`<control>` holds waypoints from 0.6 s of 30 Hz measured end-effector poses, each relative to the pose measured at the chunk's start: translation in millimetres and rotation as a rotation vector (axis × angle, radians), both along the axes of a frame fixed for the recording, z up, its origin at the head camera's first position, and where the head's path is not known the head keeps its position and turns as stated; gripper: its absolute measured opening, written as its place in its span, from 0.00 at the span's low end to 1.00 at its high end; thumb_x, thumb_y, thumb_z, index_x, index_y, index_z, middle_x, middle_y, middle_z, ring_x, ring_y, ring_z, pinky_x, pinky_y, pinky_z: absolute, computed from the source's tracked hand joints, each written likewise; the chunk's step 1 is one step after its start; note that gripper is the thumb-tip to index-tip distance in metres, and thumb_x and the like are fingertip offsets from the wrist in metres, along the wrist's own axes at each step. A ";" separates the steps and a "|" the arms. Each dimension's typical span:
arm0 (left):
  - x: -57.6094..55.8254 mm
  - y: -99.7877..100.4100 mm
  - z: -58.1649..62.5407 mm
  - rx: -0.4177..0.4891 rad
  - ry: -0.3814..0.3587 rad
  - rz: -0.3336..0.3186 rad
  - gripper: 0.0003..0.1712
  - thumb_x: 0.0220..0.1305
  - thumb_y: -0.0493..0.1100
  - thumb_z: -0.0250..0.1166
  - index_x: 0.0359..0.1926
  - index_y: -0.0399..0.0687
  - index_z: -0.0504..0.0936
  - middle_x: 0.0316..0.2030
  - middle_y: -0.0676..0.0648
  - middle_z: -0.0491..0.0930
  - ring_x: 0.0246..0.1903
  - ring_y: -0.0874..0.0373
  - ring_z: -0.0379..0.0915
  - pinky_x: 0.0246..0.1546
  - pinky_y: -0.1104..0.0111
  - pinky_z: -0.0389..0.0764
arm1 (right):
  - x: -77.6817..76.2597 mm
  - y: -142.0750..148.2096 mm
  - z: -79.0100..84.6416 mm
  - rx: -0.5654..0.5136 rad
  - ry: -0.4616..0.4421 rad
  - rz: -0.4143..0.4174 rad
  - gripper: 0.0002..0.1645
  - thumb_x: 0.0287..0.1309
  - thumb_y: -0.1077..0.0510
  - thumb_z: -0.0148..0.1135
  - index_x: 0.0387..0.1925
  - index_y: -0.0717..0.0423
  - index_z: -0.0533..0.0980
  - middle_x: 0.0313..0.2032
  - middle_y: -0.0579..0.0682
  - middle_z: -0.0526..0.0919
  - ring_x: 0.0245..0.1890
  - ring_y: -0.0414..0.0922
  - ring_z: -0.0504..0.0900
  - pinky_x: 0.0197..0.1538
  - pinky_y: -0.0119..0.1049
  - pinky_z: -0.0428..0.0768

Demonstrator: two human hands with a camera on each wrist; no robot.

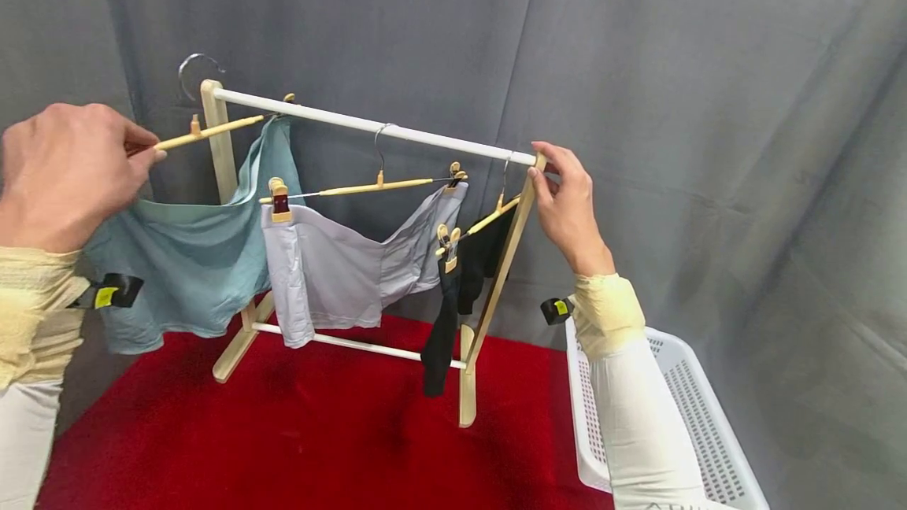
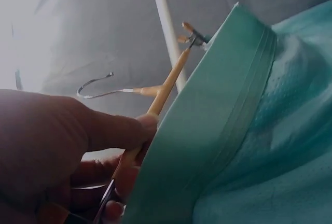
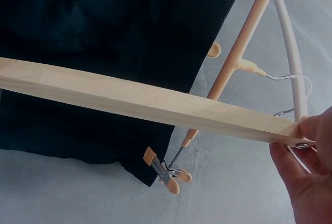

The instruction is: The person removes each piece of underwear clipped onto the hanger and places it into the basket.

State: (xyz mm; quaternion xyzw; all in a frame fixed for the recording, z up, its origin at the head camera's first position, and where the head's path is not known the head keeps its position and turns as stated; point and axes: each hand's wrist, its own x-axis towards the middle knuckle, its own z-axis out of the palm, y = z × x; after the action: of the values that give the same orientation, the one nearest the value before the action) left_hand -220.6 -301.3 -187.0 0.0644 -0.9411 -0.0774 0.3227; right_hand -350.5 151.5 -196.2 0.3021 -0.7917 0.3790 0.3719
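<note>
My left hand (image 1: 78, 168) grips the end of a yellow clip hanger (image 1: 212, 131) at the rack's left end. Teal shorts (image 1: 191, 258) hang from that hanger, and its metal hook (image 1: 187, 73) stands up beside the rack's left post. In the left wrist view, thumb and fingers close round the hanger bar (image 2: 165, 86) next to the teal waistband (image 2: 202, 115). My right hand (image 1: 570, 207) pinches the top of the rack's right wooden post (image 1: 506, 258), where the white rail (image 1: 375, 127) meets it. The right wrist view shows fingers (image 3: 288, 167) round that post end.
Pale lavender shorts (image 1: 340, 250) hang from a hanger mid-rail. Near the right post, a black garment (image 1: 442, 321) hangs from another clip hanger (image 1: 489, 219). The rack's feet (image 1: 241, 341) stand on a red cloth (image 1: 283, 431). A white plastic basket (image 1: 591, 447) sits to the right, partly behind my right forearm.
</note>
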 end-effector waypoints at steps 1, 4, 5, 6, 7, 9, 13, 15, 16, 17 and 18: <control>1.8 -5.2 -4.3 0.011 0.011 -0.002 0.15 0.59 0.39 0.56 0.39 0.28 0.78 0.29 0.29 0.76 0.24 0.40 0.67 0.17 0.52 0.69 | 0.6 -0.4 -0.2 0.003 0.002 -0.001 0.20 0.59 0.68 0.51 0.54 0.62 0.71 0.49 0.63 0.72 0.48 0.54 0.75 0.49 0.44 0.76; 5.5 -19.3 -18.6 0.025 0.081 -0.024 0.13 0.61 0.36 0.56 0.37 0.24 0.76 0.27 0.28 0.75 0.23 0.42 0.66 0.17 0.54 0.68 | 0.1 -0.9 -0.5 0.008 0.007 0.005 0.20 0.59 0.68 0.52 0.54 0.62 0.71 0.49 0.63 0.72 0.48 0.54 0.75 0.49 0.44 0.76; 6.7 -23.1 -22.5 0.035 0.114 -0.040 0.13 0.61 0.35 0.56 0.37 0.23 0.76 0.26 0.28 0.74 0.23 0.41 0.66 0.18 0.53 0.68 | -0.7 -1.0 -0.6 0.008 0.007 0.007 0.20 0.59 0.68 0.52 0.54 0.62 0.71 0.50 0.62 0.72 0.48 0.54 0.75 0.50 0.44 0.76; 8.2 -25.9 -25.7 0.046 0.140 -0.059 0.12 0.61 0.33 0.55 0.36 0.22 0.75 0.26 0.27 0.74 0.23 0.41 0.66 0.20 0.52 0.69 | 0.0 -1.5 0.1 0.011 0.013 0.010 0.20 0.59 0.68 0.52 0.54 0.62 0.71 0.49 0.62 0.73 0.48 0.54 0.75 0.49 0.44 0.76; 9.4 -28.1 -27.6 0.051 0.160 -0.071 0.12 0.62 0.32 0.55 0.36 0.21 0.75 0.25 0.27 0.73 0.22 0.40 0.66 0.21 0.51 0.68 | 0.6 -2.0 0.9 0.013 0.020 0.014 0.20 0.59 0.68 0.52 0.54 0.62 0.71 0.49 0.62 0.73 0.47 0.54 0.75 0.49 0.43 0.76; 10.0 -31.2 -28.8 0.036 0.181 -0.078 0.11 0.62 0.32 0.54 0.35 0.21 0.75 0.25 0.27 0.73 0.22 0.40 0.65 0.22 0.50 0.68 | 1.9 -2.9 2.7 0.017 0.030 0.018 0.20 0.58 0.68 0.52 0.53 0.62 0.72 0.48 0.62 0.73 0.47 0.53 0.75 0.49 0.42 0.76; 0.8 -41.4 -29.7 -0.019 0.172 -0.057 0.12 0.62 0.34 0.55 0.36 0.23 0.76 0.25 0.28 0.74 0.21 0.42 0.65 0.19 0.53 0.66 | 3.8 -3.8 4.6 0.025 0.038 0.015 0.20 0.58 0.69 0.52 0.53 0.63 0.71 0.48 0.63 0.73 0.46 0.53 0.75 0.49 0.41 0.76; -8.1 -52.5 -34.3 -0.028 0.162 -0.050 0.13 0.62 0.36 0.56 0.37 0.24 0.77 0.26 0.29 0.74 0.22 0.42 0.65 0.18 0.55 0.65 | 3.6 -4.1 4.3 0.026 0.029 0.012 0.20 0.58 0.68 0.52 0.54 0.63 0.71 0.48 0.63 0.73 0.47 0.53 0.75 0.50 0.41 0.76; -13.2 -59.4 -38.2 -0.038 0.168 -0.047 0.13 0.62 0.37 0.57 0.37 0.25 0.77 0.26 0.30 0.74 0.22 0.43 0.65 0.18 0.56 0.64 | 2.9 -4.2 3.8 0.025 0.023 0.014 0.20 0.58 0.68 0.52 0.54 0.63 0.71 0.48 0.62 0.73 0.47 0.53 0.75 0.50 0.41 0.75; -18.1 -66.1 -42.0 -0.037 0.170 -0.049 0.14 0.62 0.38 0.57 0.37 0.26 0.77 0.25 0.30 0.74 0.22 0.43 0.64 0.18 0.55 0.64 | 2.3 -4.2 3.5 0.023 0.020 0.017 0.20 0.59 0.68 0.52 0.54 0.63 0.71 0.49 0.62 0.72 0.48 0.53 0.75 0.50 0.41 0.75; -22.7 -72.3 -46.4 -0.042 0.174 -0.051 0.14 0.62 0.38 0.58 0.38 0.26 0.77 0.25 0.31 0.74 0.22 0.43 0.64 0.17 0.56 0.63 | 1.7 -4.2 3.3 0.022 0.015 0.017 0.20 0.59 0.68 0.52 0.55 0.63 0.71 0.49 0.62 0.72 0.48 0.53 0.75 0.50 0.41 0.75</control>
State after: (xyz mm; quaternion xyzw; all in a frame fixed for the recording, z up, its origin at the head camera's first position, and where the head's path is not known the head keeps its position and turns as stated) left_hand -243.4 -373.6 -233.4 0.0269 -0.9123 -0.0713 0.4023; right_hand -348.8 147.2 -192.9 0.3156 -0.7905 0.3710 0.3712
